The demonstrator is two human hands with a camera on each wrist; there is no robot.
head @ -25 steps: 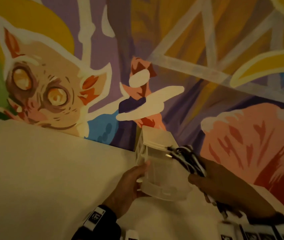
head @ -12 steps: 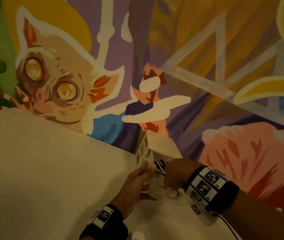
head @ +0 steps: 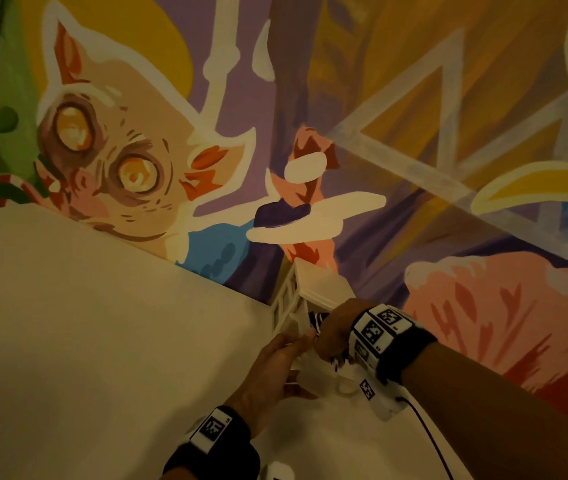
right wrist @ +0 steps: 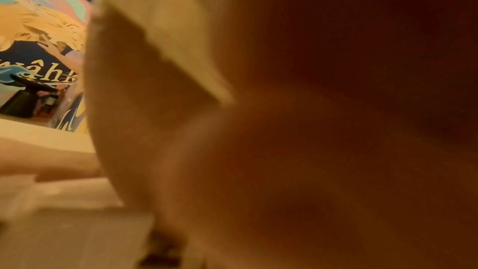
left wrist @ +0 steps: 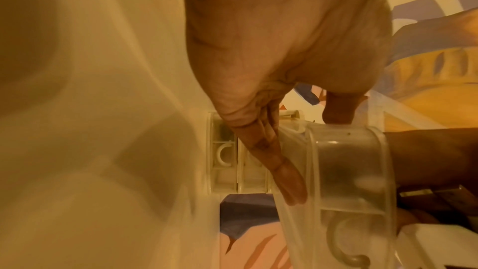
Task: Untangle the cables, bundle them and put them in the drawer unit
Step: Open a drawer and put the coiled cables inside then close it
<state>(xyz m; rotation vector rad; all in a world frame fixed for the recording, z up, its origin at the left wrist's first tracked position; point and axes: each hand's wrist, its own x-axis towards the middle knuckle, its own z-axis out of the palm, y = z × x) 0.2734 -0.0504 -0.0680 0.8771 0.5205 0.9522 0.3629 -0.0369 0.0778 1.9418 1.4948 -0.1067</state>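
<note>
**Ana:** Both hands are right up at the drawer unit (head: pixel 313 289) now. Left hand (head: pixel 275 370) is gripping the pulled-out clear drawer (left wrist: pixel 346 171), fingers (left wrist: pixel 282 171) lying flat down its near side and the thumb hooked over the top edge.

**Ben:** And the right hand (head: pixel 336 332)?

**Ana:** Knuckles up, reaching down into the open drawer from above. From the head view I cannot tell how its fingers are set, and the right wrist view is a blur, so that's no help.

**Ben:** Where's the cable bundle (head: pixel 317 318)?

**Ana:** Just a sliver of black-and-white cable shows, tucked between the right hand and the front of the unit, at the mouth of the drawer. Whether it's sitting fully inside, I can't say.

**Ben:** And the unit itself?

**Ana:** Small, white, standing on the white worktop (head: pixel 102 341) at its far edge, tight against the painted mural wall (head: pixel 449 168). The left wrist view shows the other little drawers pushed in, each with a curved handle.

**Ben:** Anything else in shot?

**Ana:** Marker-tagged bands on both wrists, and a thin dark lead (head: pixel 428 431) trailing from the right wrist device across the worktop.
</note>
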